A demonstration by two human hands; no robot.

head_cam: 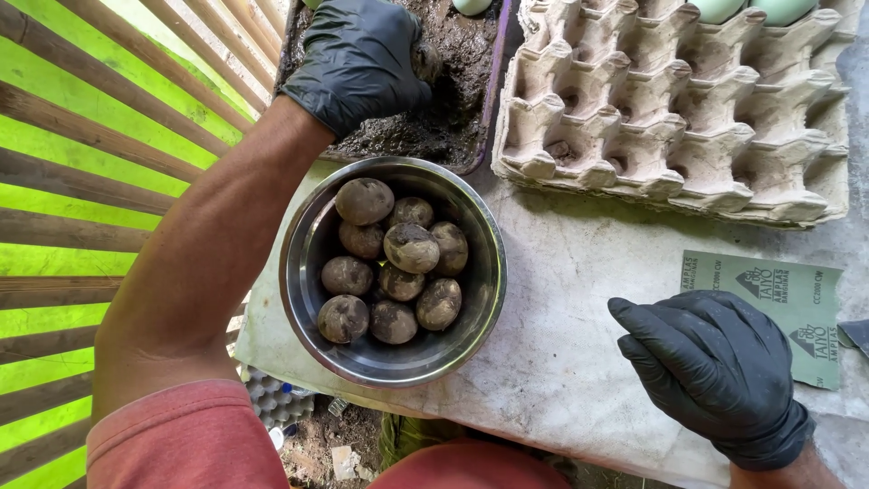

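My left hand (362, 56), in a black glove, is curled around a mud-coated egg (425, 60) over a tray of dark mud (453, 118). Just below it stands a steel bowl (303, 272) holding several mud-coated eggs (411, 247). My right hand (711, 362), also gloved in black, rests palm down on the stone tabletop (561, 344) with fingers loosely bent and nothing in it. It lies next to a green sheet of sandpaper (806, 299).
A grey pulp egg carton (679, 118) fills the upper right, mostly hollow, with pale green eggs (751, 9) at its far edge. Wooden slats (81, 181) over green ground run along the left. Litter lies below the table's front edge.
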